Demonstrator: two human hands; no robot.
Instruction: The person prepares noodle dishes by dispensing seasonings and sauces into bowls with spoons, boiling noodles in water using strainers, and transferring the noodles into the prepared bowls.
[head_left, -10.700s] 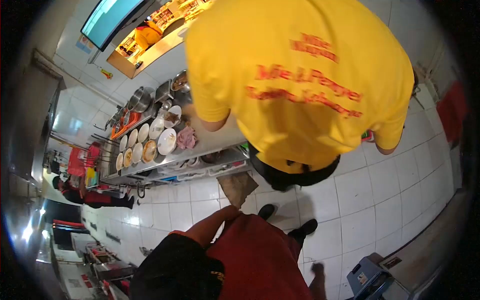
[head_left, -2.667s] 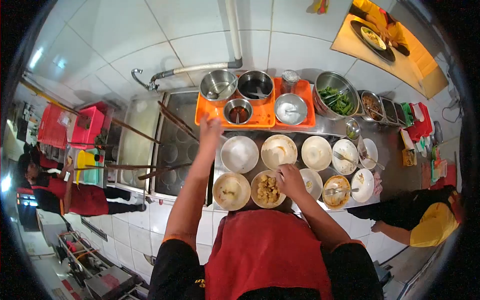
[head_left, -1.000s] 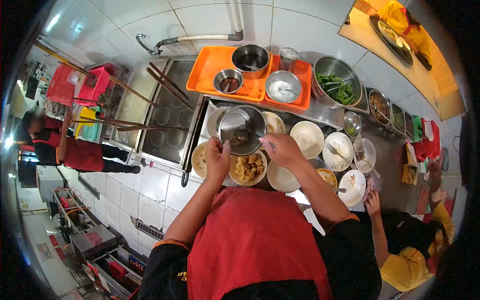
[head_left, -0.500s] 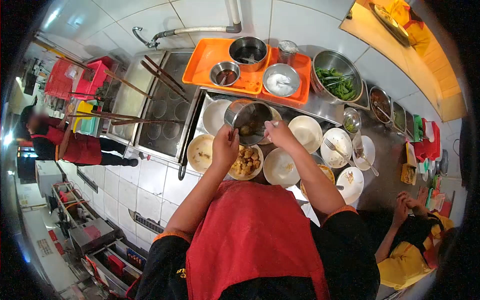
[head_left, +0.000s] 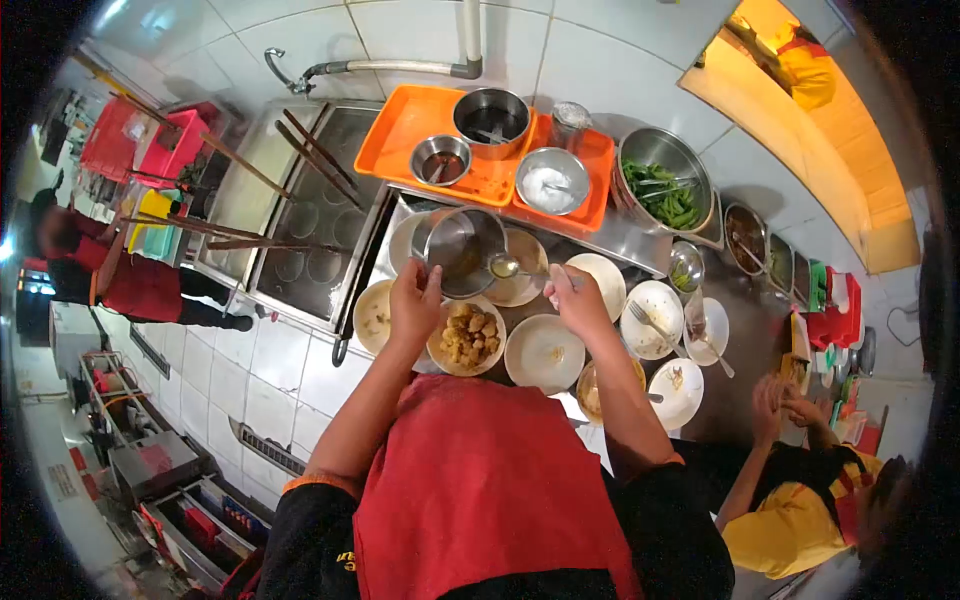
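Note:
My left hand (head_left: 414, 300) grips the near left rim of a tilted metal pot (head_left: 440, 236) with dark liquid inside. A spoon (head_left: 505, 267) is in my right hand (head_left: 578, 298), its liquid-filled end just right of the pot, over a white bowl (head_left: 527, 243). Below the pot stands a bowl of browned food chunks (head_left: 468, 335). To its right is a white bowl with a few scraps (head_left: 545, 355). Another bowl (head_left: 375, 315), left of my left hand, has a little food at its bottom.
Orange trays (head_left: 385, 140) behind hold metal bowls. A large pot of green vegetables (head_left: 665, 180) stands to their right. Plates with forks (head_left: 655, 320) lie at right. Wooden sticks (head_left: 270, 240) cross the cooker (head_left: 325, 220) at left. One co-worker (head_left: 800, 490) is at right, another (head_left: 130, 275) at left.
The spoon has come out of the pot to the right, and my right hand has moved right and down. The pot has shifted slightly left, with the view shifting as well.

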